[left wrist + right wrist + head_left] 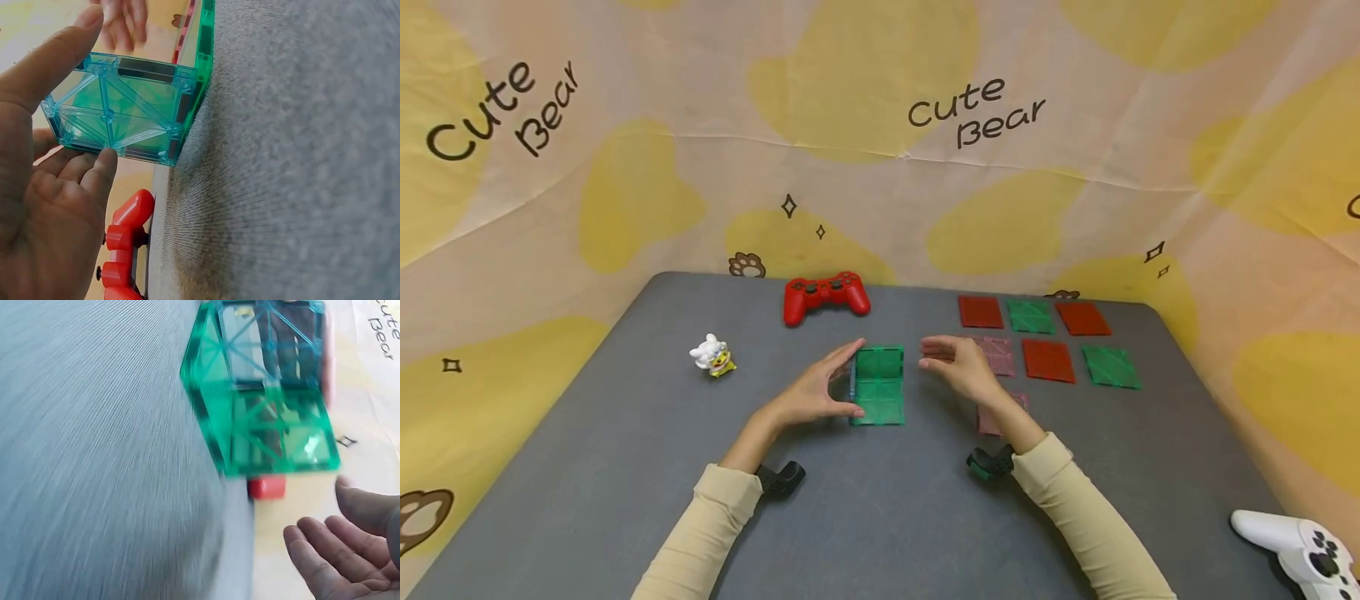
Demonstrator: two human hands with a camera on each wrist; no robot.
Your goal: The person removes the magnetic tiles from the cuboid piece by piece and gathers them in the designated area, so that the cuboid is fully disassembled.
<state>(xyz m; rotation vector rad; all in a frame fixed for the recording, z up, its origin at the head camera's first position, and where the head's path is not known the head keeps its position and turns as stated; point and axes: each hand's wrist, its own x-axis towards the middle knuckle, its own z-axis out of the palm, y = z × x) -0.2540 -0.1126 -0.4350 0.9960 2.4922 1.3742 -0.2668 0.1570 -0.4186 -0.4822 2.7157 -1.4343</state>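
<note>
A small build of green see-through tiles stands mid-table, with a pale blue tile upright on its left side. My left hand lies against that blue tile, fingers straight along it and thumb at the near corner; the left wrist view shows the thumb and fingertips touching its edges. My right hand hovers just right of the build, fingers relaxed and apart from it, holding nothing. In the right wrist view the green build sits beyond those loose fingers.
Loose red tiles and green tiles lie flat at the back right, with pink tiles under my right forearm. A red game controller sits at the back, a white toy figure on the left, and a white controller at the near right corner.
</note>
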